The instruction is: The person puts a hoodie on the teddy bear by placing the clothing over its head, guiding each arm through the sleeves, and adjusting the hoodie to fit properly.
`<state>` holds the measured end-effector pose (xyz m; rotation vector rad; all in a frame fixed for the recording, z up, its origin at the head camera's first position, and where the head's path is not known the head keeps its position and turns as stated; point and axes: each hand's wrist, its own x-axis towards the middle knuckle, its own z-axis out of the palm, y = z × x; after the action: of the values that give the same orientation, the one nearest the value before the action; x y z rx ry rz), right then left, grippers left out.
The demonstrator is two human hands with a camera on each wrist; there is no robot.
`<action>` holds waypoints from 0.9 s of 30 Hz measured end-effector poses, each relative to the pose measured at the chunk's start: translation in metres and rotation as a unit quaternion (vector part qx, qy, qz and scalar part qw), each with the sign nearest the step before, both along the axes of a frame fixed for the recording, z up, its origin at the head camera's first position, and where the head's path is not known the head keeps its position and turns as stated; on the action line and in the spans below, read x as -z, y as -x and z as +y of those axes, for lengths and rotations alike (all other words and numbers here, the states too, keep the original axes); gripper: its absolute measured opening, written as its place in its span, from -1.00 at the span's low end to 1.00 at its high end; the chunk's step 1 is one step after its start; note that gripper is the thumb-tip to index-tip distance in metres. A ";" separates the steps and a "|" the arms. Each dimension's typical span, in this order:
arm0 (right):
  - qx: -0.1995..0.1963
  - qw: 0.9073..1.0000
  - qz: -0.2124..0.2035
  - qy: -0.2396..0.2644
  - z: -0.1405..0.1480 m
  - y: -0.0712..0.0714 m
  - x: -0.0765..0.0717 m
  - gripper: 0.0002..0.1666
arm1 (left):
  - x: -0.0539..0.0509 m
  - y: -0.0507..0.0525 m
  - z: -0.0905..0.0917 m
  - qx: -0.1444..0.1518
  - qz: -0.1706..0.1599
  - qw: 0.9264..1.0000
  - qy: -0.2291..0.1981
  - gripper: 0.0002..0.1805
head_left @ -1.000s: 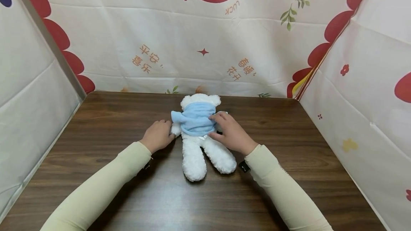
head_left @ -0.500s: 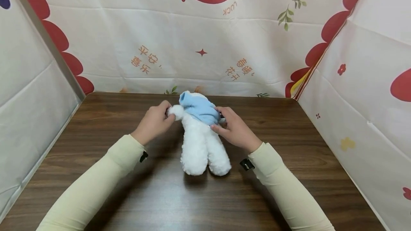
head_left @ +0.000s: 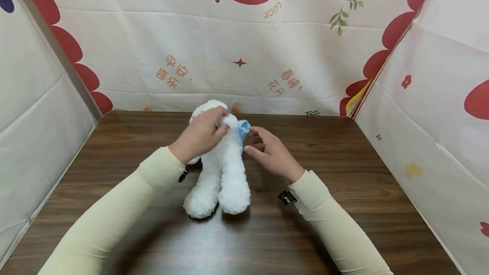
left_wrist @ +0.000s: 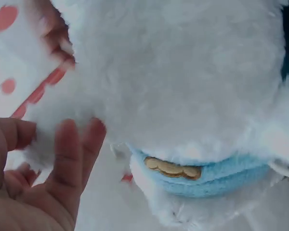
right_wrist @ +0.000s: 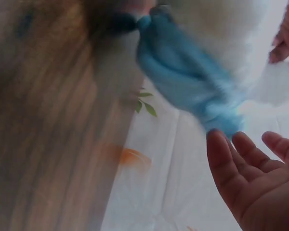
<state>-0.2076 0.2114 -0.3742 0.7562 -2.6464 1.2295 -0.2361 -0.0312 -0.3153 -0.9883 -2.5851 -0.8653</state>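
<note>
White plush toy (head_left: 225, 160) is located on the near side of the backdrop, over the far half of the tabletop (head_left: 344, 160) and slightly left of its middle, legs pointing toward the person and head toward the far edge. Light blue cloth (head_left: 243, 130) shows at the toy's right side in the head view; the left wrist view shows blue cloth with a tan patch (left_wrist: 173, 168) against the white fur.

Left hand (head_left: 200, 133): grip pinching a rounded, furry limb of the toy between thumb and fingers. Right hand (head_left: 275, 152): grip spread and loosely bent, one fingertip at the edge of the blue cloth — whether it touches cannot be told.

Both forearms are in cream sleeves (head_left: 336, 224), with a black device (head_left: 287, 197) at the right wrist. Beyond the tabletop stands a white fabric backdrop (head_left: 214, 50) — printed with red scallops, green leaves and orange characters.
</note>
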 end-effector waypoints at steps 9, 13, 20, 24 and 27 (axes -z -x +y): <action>-0.017 0.998 0.053 0.004 -0.001 0.002 0.001 -0.52 | 0.042 0.002 0.020 0.161 0.000 0.986 0.043 -0.67; -0.026 0.999 0.048 0.001 0.002 0.001 0.002 -0.60 | 0.045 -0.001 0.009 0.122 0.043 0.991 0.022 -0.81; 0.009 0.999 0.030 -0.024 0.011 -0.002 0.007 -0.75 | 0.053 -0.007 -0.019 0.003 0.027 0.998 0.061 -0.80; -0.004 0.996 0.021 -0.081 0.015 -0.001 0.008 -0.75 | 0.066 -0.005 -0.022 0.011 0.021 0.995 0.095 -0.66; -0.023 0.989 0.042 -0.140 0.014 0.001 0.012 -0.58 | 0.072 -0.005 -0.020 0.012 0.047 0.994 0.101 -0.62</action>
<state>-0.2085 0.2250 -0.3858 0.8926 -2.7785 0.8210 -0.2307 -0.0508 -0.3878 -1.0876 -2.6234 -0.5560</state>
